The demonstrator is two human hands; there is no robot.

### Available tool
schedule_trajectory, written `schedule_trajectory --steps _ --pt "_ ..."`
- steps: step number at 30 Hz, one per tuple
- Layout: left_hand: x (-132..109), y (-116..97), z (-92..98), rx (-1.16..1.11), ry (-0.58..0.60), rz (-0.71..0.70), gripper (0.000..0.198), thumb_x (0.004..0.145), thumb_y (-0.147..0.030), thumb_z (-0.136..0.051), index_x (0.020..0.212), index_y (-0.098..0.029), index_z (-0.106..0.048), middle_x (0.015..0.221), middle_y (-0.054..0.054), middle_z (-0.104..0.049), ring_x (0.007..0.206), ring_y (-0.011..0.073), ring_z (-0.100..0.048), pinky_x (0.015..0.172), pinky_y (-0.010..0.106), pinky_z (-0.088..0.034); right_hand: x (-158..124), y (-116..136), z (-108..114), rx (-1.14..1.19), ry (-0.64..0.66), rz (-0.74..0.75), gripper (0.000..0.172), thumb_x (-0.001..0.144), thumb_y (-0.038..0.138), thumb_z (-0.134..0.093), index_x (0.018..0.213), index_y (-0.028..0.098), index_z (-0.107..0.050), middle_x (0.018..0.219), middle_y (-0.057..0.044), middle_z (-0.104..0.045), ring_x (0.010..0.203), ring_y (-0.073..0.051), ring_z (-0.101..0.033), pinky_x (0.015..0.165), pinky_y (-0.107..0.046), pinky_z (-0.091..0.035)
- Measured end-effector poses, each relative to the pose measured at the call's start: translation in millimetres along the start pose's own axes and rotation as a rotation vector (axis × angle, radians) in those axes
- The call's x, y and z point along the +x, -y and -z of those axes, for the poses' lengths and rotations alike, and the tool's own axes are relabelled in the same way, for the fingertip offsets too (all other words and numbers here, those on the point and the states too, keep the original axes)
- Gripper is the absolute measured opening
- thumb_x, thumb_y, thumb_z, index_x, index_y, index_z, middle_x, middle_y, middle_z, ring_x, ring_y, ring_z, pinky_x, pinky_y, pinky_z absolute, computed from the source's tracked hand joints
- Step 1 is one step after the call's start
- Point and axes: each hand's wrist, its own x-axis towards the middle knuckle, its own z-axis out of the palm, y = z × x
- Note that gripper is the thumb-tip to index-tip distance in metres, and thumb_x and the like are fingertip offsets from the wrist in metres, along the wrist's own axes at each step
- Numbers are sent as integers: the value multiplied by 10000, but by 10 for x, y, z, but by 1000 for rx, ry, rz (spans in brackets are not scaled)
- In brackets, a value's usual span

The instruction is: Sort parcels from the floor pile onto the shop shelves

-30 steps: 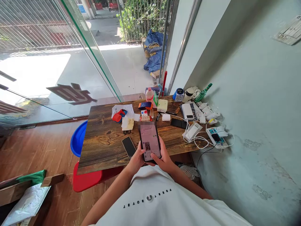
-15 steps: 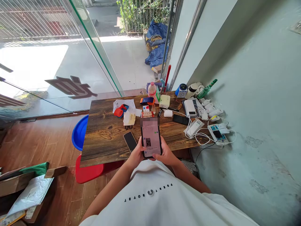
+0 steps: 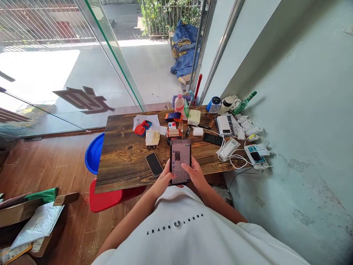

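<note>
The phone (image 3: 178, 157) sits between the left hand (image 3: 164, 179) and right hand (image 3: 197, 176), long axis pointing forward across the table (image 3: 121, 156); both hands' fingers clasp its lower sides, the right thumb lying farther over its face.

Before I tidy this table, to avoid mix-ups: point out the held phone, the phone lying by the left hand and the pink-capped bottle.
Held phone (image 3: 180, 156): head view, on its lit screen.
Lying phone (image 3: 154, 164): head view, on its dark screen.
Pink-capped bottle (image 3: 179, 106): head view, on its body.

Forearms (image 3: 135, 216) angled inward, fingers (image 3: 167, 169) curled, right thumb (image 3: 187, 168) outstretched.
</note>
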Motion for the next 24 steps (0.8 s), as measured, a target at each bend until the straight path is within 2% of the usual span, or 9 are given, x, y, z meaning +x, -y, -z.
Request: schedule_trajectory --steps 2,4,9,14,20,24 --pt "-2 24 -16 45 -6 2 884 772 -205 -595 1569 -364 -246 1473 77 -509 1061 293 -635 692 353 -627 39 9 -48 -55 -133 8 451 796 502 -762 1117 219 -621 1069 -62 -713 942 -229 -646 858 -371 -535" --pt "-2 33 -29 61 -13 11 875 769 -210 -594 1564 -361 -260 1463 75 -518 1073 299 -625 701 346 -623 55 21 -68 -65 -180 9 455 789 522 -764 1094 212 -630 1048 -64 -713 928 -234 -648 841 -370 -539" --pt "-10 -2 -46 -39 12 22 820 734 -210 -574 1502 -364 -332 1478 75 -497 1085 312 -624 668 363 -627 -14 37 -17 104 -15 9 437 902 549 -595 1206 234 -609 1145 -68 -714 1009 -262 -668 896 -406 -549" --pt "-42 -82 -88 -95 3 -6 715 780 -222 -546 1463 -361 -387 1459 81 -505 1025 303 -657 652 424 -640 -99 7 66 76 117 -13 506 901 577 -554 1281 245 -587 1222 -68 -694 1131 -282 -637 999 -434 -515" --pt "-45 -112 -134 -110 -6 -2 765 759 -186 -553 1481 -369 -378 1465 63 -503 916 249 -683 639 418 -648 -127 -48 123 103 146 19 531 920 587 -515 1335 259 -563 1344 -56 -628 1270 -281 -554 1158 -478 -391" --pt "-26 -76 -127 -136 15 -7 819 739 -165 -569 1503 -373 -360 1456 61 -519 914 238 -688 661 389 -644 -137 -54 145 94 168 32 557 953 615 -448 1384 273 -533 1374 -55 -607 1313 -276 -520 1181 -491 -366"
